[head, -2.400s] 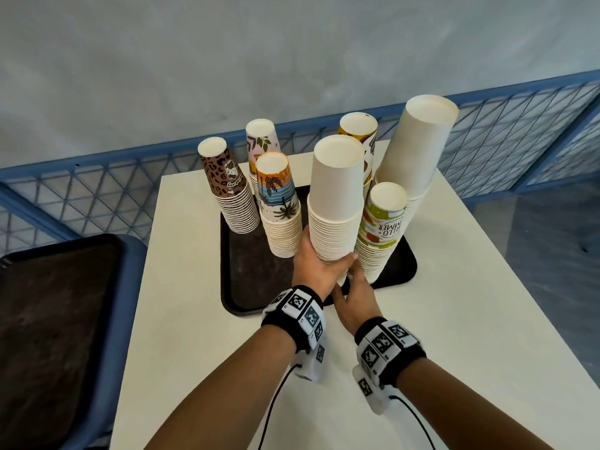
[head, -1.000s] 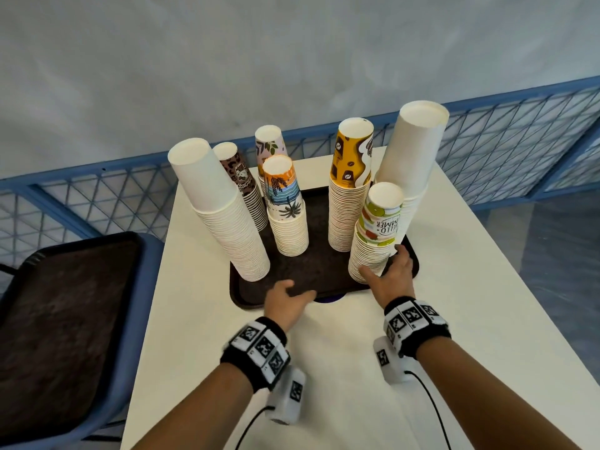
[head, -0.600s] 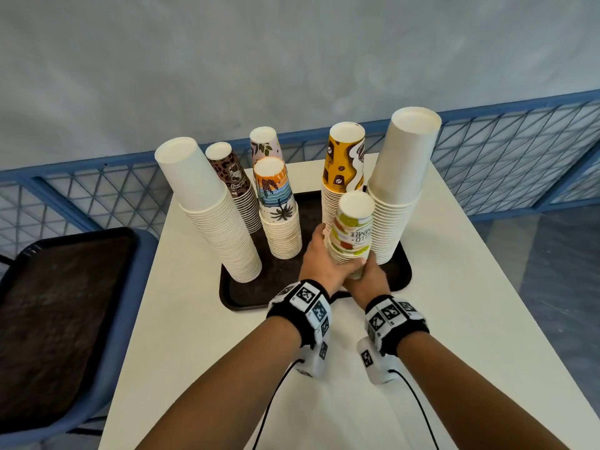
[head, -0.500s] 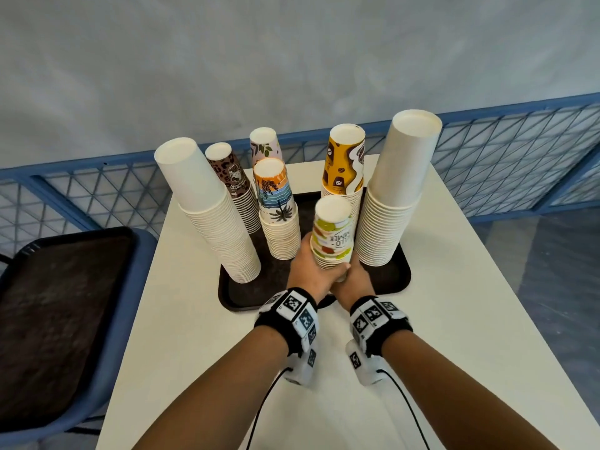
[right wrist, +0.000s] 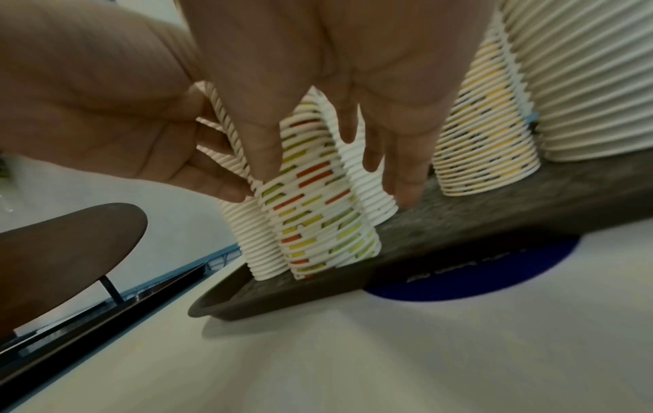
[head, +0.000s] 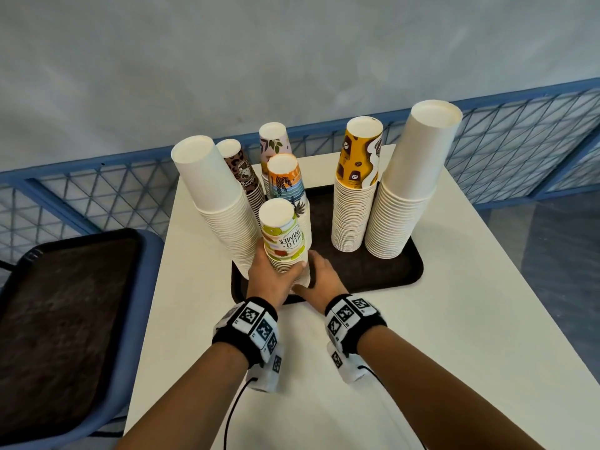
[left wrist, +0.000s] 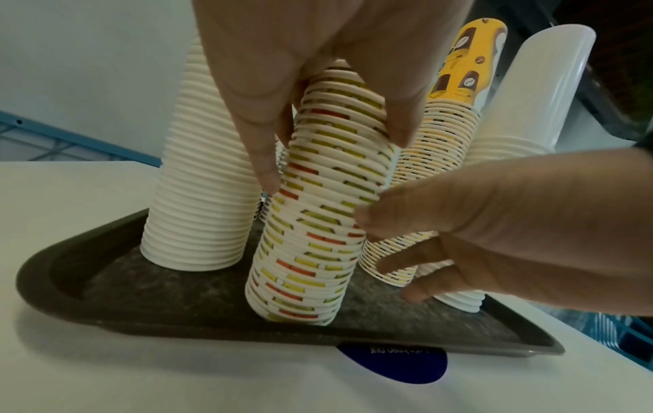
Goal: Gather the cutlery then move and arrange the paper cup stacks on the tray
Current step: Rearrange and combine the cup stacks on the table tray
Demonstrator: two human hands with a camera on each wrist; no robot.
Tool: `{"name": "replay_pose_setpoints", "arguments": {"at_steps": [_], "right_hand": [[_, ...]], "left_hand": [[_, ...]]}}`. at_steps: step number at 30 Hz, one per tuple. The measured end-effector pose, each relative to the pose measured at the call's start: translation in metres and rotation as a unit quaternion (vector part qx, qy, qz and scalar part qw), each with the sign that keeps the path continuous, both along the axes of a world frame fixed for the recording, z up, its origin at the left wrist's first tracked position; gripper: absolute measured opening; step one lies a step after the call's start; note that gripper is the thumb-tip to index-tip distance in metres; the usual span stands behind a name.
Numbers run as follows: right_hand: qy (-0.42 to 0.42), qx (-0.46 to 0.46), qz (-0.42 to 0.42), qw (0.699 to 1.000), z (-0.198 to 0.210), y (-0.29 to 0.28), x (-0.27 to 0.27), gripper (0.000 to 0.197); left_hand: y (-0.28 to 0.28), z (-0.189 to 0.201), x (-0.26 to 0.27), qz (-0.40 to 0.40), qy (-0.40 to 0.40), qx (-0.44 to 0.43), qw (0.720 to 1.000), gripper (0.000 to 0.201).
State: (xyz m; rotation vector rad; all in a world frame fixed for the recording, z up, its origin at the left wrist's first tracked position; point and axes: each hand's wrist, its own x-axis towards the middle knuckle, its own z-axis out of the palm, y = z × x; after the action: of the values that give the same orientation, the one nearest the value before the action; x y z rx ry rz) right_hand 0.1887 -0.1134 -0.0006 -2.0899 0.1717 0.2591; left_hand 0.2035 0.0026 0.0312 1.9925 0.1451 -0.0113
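A dark tray (head: 373,274) on the white table holds several upside-down paper cup stacks. The green-and-yellow printed stack (head: 284,235) stands at the tray's front left, against a tall white stack (head: 220,206). My left hand (head: 276,277) wraps its middle from the left. My right hand (head: 316,280) holds its lower part from the right, thumb in front. The left wrist view shows the printed stack (left wrist: 310,237) with its base on the tray (left wrist: 141,293). The right wrist view shows my fingers on the same stack (right wrist: 318,223).
A yellow coffee-print stack (head: 354,196) and a second tall white stack (head: 409,190) fill the tray's right side. Smaller printed stacks (head: 287,180) stand at the back left. Another dark tray (head: 65,319) lies on a blue seat at the left. Blue mesh railing (head: 519,141) runs behind.
Both hands took the printed stack from the tray's front right and carried it left, beside the tall white stack. Before that the white stack went to the tray's left.
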Motion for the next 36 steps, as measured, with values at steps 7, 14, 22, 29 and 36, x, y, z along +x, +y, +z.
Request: {"name": "replay_pose_setpoints", "arguments": {"at_steps": [7,14,22,29,36], "right_hand": [[-0.108,-0.106,-0.210,0.966,0.014,-0.070,-0.022,0.057],[-0.183,-0.080,-0.316,0.927,0.035,-0.134,0.001,0.090],[-0.147,0.055,-0.249,0.956,0.047,-0.167,0.029,0.116],[-0.119,0.070,-0.221,0.966,0.046,-0.175,0.042,0.104],[-0.114,0.051,-0.194,0.973,0.047,-0.176,0.037,0.096]], "left_hand": [[-0.005,-0.008,-0.038,-0.039,0.161,0.080,0.983,0.050],[-0.077,0.018,-0.059,-0.139,0.103,0.056,0.983,0.059],[-0.146,0.066,0.014,-0.021,-0.049,0.042,0.998,0.098],[-0.152,0.061,0.061,0.021,-0.029,-0.002,0.999,0.115],[-0.151,0.055,0.064,0.034,-0.033,0.001,0.999,0.085]]}}
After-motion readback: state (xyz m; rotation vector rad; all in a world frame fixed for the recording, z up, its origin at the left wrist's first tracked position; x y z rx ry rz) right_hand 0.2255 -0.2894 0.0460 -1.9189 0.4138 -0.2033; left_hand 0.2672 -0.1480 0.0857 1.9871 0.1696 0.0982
